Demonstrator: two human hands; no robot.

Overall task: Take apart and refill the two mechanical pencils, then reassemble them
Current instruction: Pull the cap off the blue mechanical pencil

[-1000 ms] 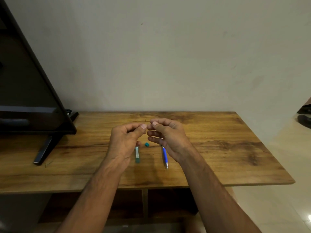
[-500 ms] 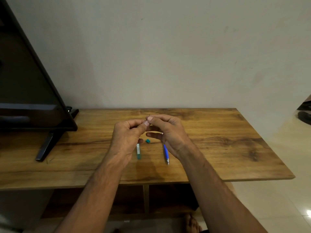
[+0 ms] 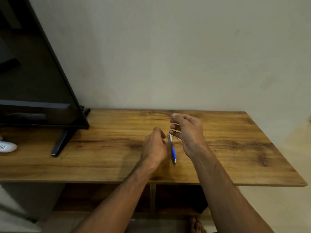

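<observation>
A blue mechanical pencil [image 3: 173,153] with a white upper end lies on the wooden table [image 3: 109,148], tip toward me. My left hand [image 3: 154,146] is blurred and low on the table just left of the pencil, fingers bent down. It covers the spot where the green pieces lay, and I cannot tell if it holds anything. My right hand [image 3: 187,130] hovers above and right of the pencil's white end. Its thumb and forefinger sit close together and the other fingers curl loosely. No lead shows between them. A tiny dark part [image 3: 177,138] lies under that hand.
A black TV [image 3: 33,81] on a slanted stand foot [image 3: 58,145] fills the left of the table. A white object [image 3: 6,147] lies at the far left edge. The wall runs along the back. My bare foot [image 3: 196,224] shows on the floor below.
The hands have parted from their joint pinch. My left hand dropped to the table over the green pieces, and my right hand stayed raised. The thin lead is no longer visible.
</observation>
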